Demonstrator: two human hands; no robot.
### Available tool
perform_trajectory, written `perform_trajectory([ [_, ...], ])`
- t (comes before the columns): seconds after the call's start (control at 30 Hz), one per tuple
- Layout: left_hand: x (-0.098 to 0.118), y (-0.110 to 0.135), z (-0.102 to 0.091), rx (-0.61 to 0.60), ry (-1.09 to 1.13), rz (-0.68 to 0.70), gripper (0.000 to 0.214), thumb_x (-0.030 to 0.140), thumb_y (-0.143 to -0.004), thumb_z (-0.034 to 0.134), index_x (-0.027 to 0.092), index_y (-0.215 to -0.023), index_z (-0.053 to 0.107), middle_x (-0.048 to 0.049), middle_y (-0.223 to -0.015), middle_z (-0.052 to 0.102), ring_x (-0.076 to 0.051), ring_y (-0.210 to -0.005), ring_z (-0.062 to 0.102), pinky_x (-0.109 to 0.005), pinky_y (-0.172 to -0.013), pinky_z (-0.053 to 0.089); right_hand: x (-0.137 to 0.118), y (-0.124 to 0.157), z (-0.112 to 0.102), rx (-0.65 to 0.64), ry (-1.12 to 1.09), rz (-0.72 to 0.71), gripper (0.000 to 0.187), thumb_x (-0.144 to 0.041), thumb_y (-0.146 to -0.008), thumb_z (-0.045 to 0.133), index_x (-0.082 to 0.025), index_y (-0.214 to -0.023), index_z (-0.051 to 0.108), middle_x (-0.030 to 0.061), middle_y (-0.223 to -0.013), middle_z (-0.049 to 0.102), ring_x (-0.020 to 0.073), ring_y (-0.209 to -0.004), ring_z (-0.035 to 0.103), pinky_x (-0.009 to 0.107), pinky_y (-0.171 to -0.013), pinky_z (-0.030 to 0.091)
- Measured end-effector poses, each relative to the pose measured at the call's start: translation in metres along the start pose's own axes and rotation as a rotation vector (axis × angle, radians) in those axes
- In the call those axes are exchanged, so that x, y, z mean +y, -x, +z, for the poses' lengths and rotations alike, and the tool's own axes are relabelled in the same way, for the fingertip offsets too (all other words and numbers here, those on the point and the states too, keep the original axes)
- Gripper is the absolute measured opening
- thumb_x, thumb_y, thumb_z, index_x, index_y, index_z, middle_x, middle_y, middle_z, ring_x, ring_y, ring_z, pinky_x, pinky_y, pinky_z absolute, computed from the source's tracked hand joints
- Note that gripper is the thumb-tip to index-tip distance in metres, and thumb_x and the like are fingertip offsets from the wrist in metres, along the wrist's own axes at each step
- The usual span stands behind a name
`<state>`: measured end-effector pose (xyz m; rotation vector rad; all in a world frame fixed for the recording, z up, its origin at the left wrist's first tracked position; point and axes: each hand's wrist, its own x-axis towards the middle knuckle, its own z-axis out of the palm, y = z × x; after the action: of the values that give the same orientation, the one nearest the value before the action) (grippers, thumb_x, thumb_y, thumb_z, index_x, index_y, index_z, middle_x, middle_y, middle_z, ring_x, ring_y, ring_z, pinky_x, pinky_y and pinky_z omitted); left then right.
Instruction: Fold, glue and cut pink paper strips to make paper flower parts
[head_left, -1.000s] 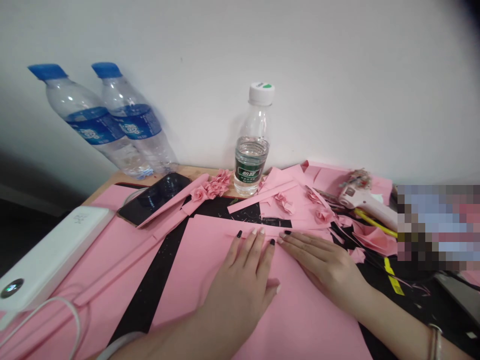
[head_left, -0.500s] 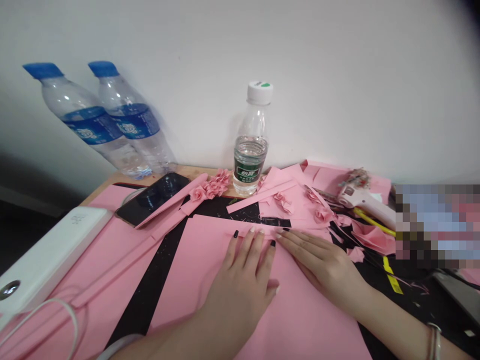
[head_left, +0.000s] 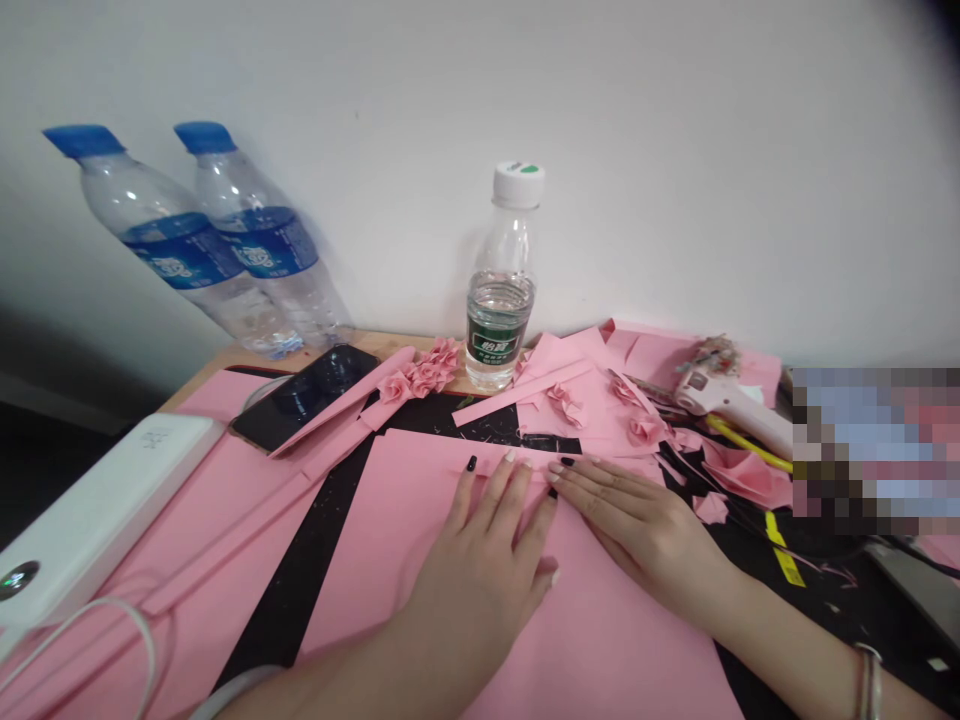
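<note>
Left hand (head_left: 472,590), right hand (head_left: 645,530) barely shifted, fingers (head_left: 502,495) spread flat on pink paper (head_left: 390,540), glue gun (head_left: 724,400) beyond

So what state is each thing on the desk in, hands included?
left hand, flat on the sheet, open
right hand, flat on the sheet, open
pink paper sheet, lying flat under both hands
small water bottle, upright, capped, part full
blue-capped bottles, tilted against the wall, capped
phone, screen dark
glue gun, lying on its side
</note>
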<state>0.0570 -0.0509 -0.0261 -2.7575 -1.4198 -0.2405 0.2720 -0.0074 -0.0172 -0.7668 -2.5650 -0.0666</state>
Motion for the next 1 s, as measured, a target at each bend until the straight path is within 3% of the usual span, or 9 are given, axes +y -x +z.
perform_trajectory([
  [0.43,0.0016,0.0016,0.002,0.023,-0.015,0.012,0.047,0.038,-0.103,0.031,0.016,-0.141,0.048,-0.0152,-0.146,0.048,-0.034,-0.132,0.048,-0.053,-0.103,0.044,-0.0015,-0.0016,-0.0011,-0.04,0.036,-0.009,0.034,-0.009,-0.097,0.04,-0.005,-0.123,0.063,0.014,-0.123,0.068,0.0217,-0.115,0.065,0.039,-0.101,0.052],
  [0.7,0.003,0.0026,0.0014,-0.006,-0.005,-0.002,0.049,0.038,-0.103,0.029,0.015,-0.143,0.046,-0.0186,-0.146,0.047,-0.035,-0.134,0.045,-0.051,-0.105,0.043,-0.0017,-0.0011,-0.0025,-0.068,0.054,-0.004,0.035,-0.01,-0.099,0.038,-0.005,-0.122,0.064,0.0137,-0.124,0.068,0.0228,-0.115,0.065,0.041,-0.1,0.053],
  [0.83,0.0048,0.0041,-0.0014,0.031,-0.031,-0.056,0.05,0.041,-0.102,0.03,0.019,-0.144,0.045,-0.0256,-0.142,0.05,-0.039,-0.132,0.046,-0.053,-0.101,0.046,-0.0015,-0.0003,-0.0014,-0.082,0.058,-0.011,0.036,-0.01,-0.098,0.038,-0.004,-0.123,0.063,0.015,-0.126,0.066,0.0237,-0.116,0.064,0.042,-0.1,0.053],
  [1.0,0.0057,0.0066,-0.0029,0.03,-0.033,-0.12,0.052,0.048,-0.099,0.036,0.026,-0.146,0.043,-0.0275,-0.141,0.049,-0.044,-0.128,0.048,-0.057,-0.097,0.048,-0.0019,-0.0004,-0.0018,-0.082,0.054,-0.002,0.036,-0.01,-0.098,0.038,-0.004,-0.123,0.063,0.015,-0.126,0.066,0.0231,-0.117,0.063,0.04,-0.1,0.053],
])
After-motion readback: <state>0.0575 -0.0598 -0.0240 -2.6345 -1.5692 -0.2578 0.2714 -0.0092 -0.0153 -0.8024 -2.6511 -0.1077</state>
